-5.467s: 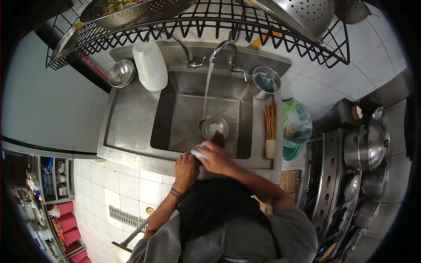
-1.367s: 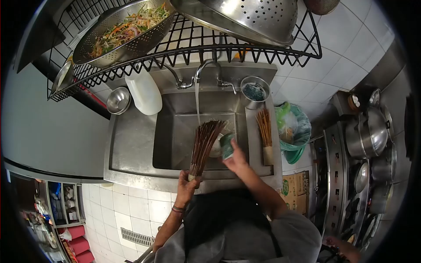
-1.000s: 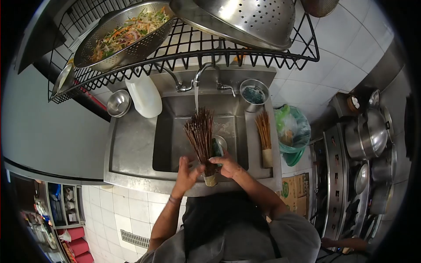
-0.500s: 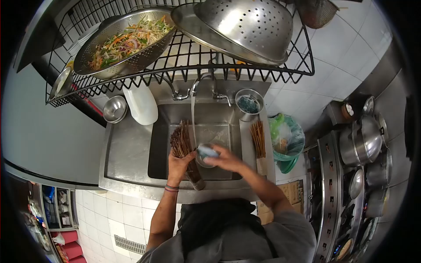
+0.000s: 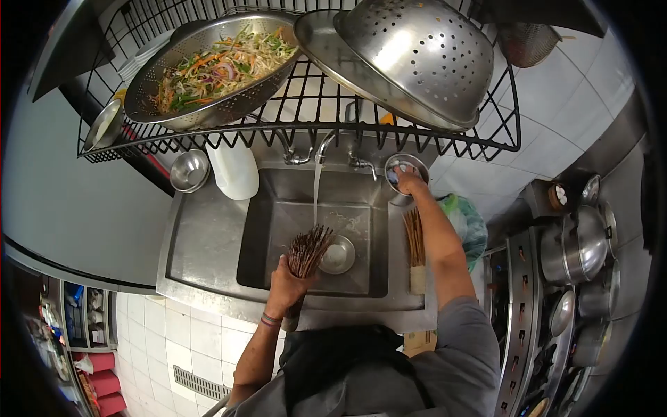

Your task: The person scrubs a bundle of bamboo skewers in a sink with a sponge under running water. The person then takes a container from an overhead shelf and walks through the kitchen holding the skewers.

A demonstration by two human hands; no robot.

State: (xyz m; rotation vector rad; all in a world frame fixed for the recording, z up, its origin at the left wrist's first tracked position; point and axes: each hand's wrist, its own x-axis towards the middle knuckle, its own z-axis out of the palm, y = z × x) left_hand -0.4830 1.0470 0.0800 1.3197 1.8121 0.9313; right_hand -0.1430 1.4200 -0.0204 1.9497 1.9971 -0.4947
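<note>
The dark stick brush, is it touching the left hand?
Touching. The head view shows the left hand wrapped around the dark stick brush, its sticks poking out past the fingers.

The right hand (image 5: 408, 181) hides its fingertips in the pot (image 5: 399, 200) at the back right corner of the sink (image 5: 201, 240). The left hand (image 5: 287, 288) covers some sticks (image 5: 310, 250).

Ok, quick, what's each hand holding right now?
Left hand: closed around the dark stick bundle.
Right hand: down in the metal container; can't tell whether it's gripping anything.
</note>
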